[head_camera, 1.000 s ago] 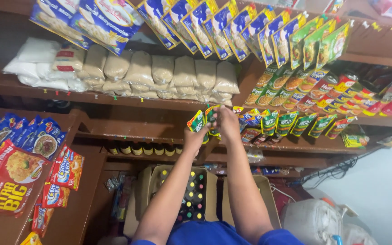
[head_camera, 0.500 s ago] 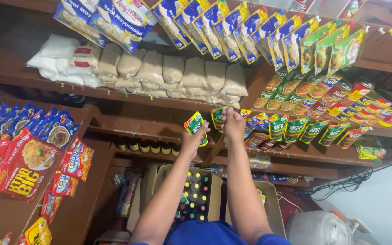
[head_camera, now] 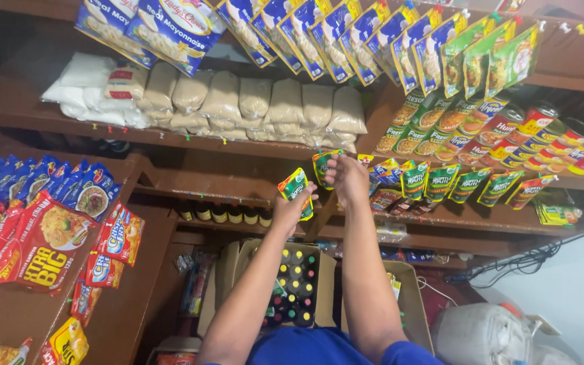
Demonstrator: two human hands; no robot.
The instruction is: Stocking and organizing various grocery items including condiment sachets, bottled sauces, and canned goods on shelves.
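A row of green pouches [head_camera: 441,181] already stands along the wooden shelf [head_camera: 238,177], extending to the right; the shelf section to the left of the hands has no pouches in it. Two pouches are not yet set down. The left hand [head_camera: 290,211] is raised to shelf height with its grip closed around one green pouch [head_camera: 295,189], held upright just below the shelf edge. The right hand [head_camera: 349,179] reaches slightly higher, fingers pinching a second green pouch [head_camera: 324,164] at the left end of the row. Both forearms extend upward, nearly parallel.
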